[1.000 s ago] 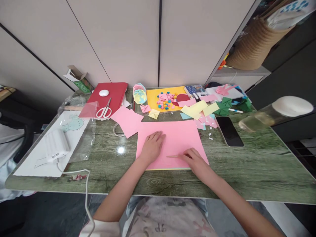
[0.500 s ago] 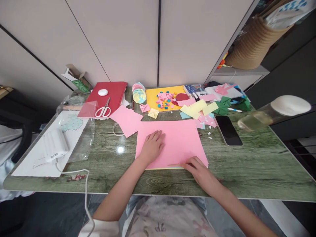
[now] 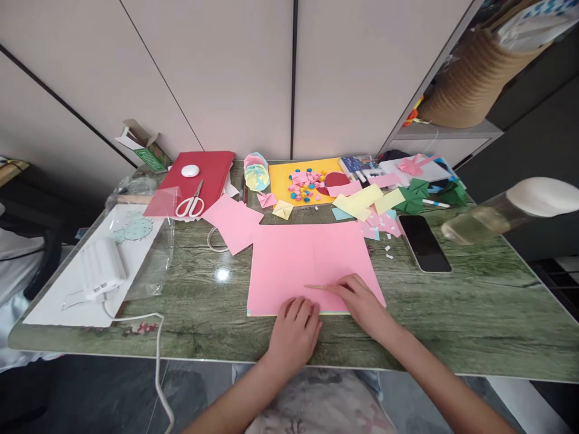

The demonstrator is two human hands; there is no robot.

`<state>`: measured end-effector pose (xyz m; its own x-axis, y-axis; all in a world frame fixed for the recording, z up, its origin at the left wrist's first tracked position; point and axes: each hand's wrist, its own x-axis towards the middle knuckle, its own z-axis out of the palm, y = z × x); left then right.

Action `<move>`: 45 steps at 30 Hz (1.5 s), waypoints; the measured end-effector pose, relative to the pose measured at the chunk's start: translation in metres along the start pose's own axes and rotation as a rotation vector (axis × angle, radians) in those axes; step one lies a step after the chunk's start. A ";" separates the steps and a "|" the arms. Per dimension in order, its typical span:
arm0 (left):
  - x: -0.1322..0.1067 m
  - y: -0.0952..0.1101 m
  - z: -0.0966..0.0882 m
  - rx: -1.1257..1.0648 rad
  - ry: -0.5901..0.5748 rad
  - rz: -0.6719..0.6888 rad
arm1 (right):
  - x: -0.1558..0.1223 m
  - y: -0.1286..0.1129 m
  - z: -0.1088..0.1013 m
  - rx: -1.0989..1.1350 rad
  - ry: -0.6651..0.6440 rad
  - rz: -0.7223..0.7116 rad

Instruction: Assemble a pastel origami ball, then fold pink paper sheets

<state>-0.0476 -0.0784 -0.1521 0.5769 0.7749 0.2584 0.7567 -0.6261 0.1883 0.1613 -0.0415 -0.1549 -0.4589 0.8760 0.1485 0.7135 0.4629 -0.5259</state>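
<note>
A large pink paper sheet point(image 3: 307, 256) lies flat on the green wood-grain table point(image 3: 474, 307) in front of me, on top of a thin stack of other sheets. My left hand point(image 3: 294, 334) rests at the sheet's near edge with its fingers curled down onto the paper. My right hand point(image 3: 362, 301) lies on the sheet's lower right part and pinches a thin pencil-like stick point(image 3: 316, 287) that points left across the paper.
Behind the sheet lie smaller pink squares point(image 3: 233, 223), a yellow sheet with small coloured bits point(image 3: 305, 181), yellow and green paper pieces, white scissors point(image 3: 192, 202) on a red folder, a black phone point(image 3: 424, 242) and a bottle point(image 3: 506, 211) at right, a white power bank point(image 3: 100, 268) at left.
My left hand slid from the middle of the pink sheet back to its near edge. My right hand with the stick moved slightly up the sheet.
</note>
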 end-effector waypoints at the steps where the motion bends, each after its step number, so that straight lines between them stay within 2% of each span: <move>1: 0.000 0.001 0.002 0.001 0.006 -0.009 | 0.002 0.001 0.001 -0.015 0.001 -0.010; 12: -0.001 -0.001 0.002 -0.010 -0.036 -0.029 | 0.054 0.042 -0.001 -0.075 0.073 0.027; 20: 0.005 -0.004 -0.004 -0.033 -0.030 -0.013 | 0.086 0.051 -0.004 -0.133 0.162 0.099; 24: 0.012 -0.012 -0.007 -0.064 -0.076 -0.028 | 0.076 0.064 -0.025 -0.193 0.284 0.207; 28: 0.015 -0.020 -0.008 -0.050 -0.130 -0.019 | 0.043 0.088 -0.058 -0.321 0.383 0.348; 30: 0.016 -0.024 -0.008 -0.030 -0.142 0.032 | 0.025 0.093 -0.068 -0.378 0.387 0.405; 34: 0.014 -0.031 -0.012 -0.040 -0.143 0.211 | 0.004 0.082 -0.072 -0.416 0.379 0.468; 36: 0.014 -0.035 -0.016 -0.111 -0.082 0.233 | 0.005 0.068 -0.069 -0.324 0.365 0.475; 38: 0.017 -0.040 -0.023 -0.274 0.048 0.133 | 0.012 0.053 -0.065 -0.110 0.318 0.459; 40: 0.025 -0.044 -0.033 -0.523 0.216 -0.133 | 0.023 0.038 -0.060 0.035 0.252 0.417; 42: 0.038 -0.048 -0.044 -0.816 0.393 -0.511 | 0.036 0.022 -0.055 0.163 0.182 0.367; 43: 0.046 -0.049 -0.049 -0.990 0.478 -0.653 | 0.043 0.015 -0.053 0.241 0.159 0.345; 45: 0.060 -0.050 -0.055 -1.370 0.594 -0.801 | 0.058 0.002 -0.050 0.528 0.168 0.335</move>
<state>-0.0681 -0.0056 -0.0937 -0.2185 0.9735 -0.0677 -0.2061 0.0218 0.9783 0.1625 0.0174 -0.1057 -0.1369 0.9905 0.0116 0.4272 0.0696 -0.9015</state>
